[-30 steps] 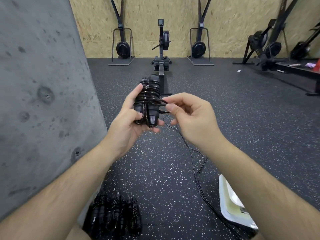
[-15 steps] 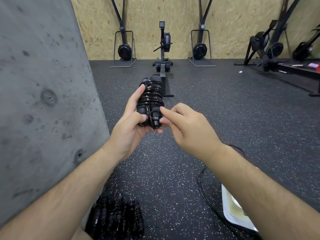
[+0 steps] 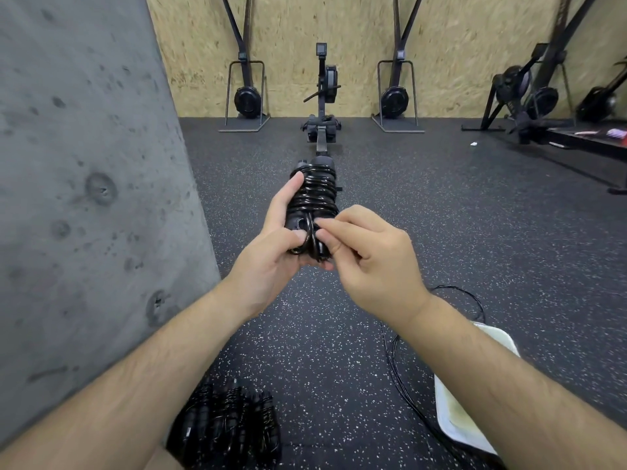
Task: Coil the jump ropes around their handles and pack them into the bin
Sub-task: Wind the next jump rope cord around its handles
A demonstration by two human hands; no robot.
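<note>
1. While both hands meet at mid-frame, the speckled black rubber floor [image 3: 475, 232] spreads beneath and beyond them on every side.
2. Grey concrete wall [image 3: 84, 198], pitted, stands close to the left of the left hand [image 3: 271, 262].
3. Chipboard wall [image 3: 356, 45] runs across the far end, well beyond the fingertips.
4. Rowing machine [image 3: 322, 106] stands straight ahead of the hands. Two upright ski trainers [image 3: 249, 96] flank it against the chipboard. More machines sit far off to the right, blurred.
5. White bin [image 3: 451, 415] lies on the floor below the right forearm, partly hidden by it.
6. Stack of coiled ropes [image 3: 227, 425] lies on the floor under the left forearm, well below the hands.
7. Loose rope [image 3: 400, 385] trails on the floor beneath the right wrist, just beside the bin.
8. Left hand grips the coiled jump rope [image 3: 314, 195]: thumb up its left side, fingers curled round underneath. The bundle points away, its handles wrapped in glossy black turns.
9. Right hand [image 3: 376, 266] pinches a strand at the bundle's near end with thumb and forefinger, the other fingers curled.
</note>
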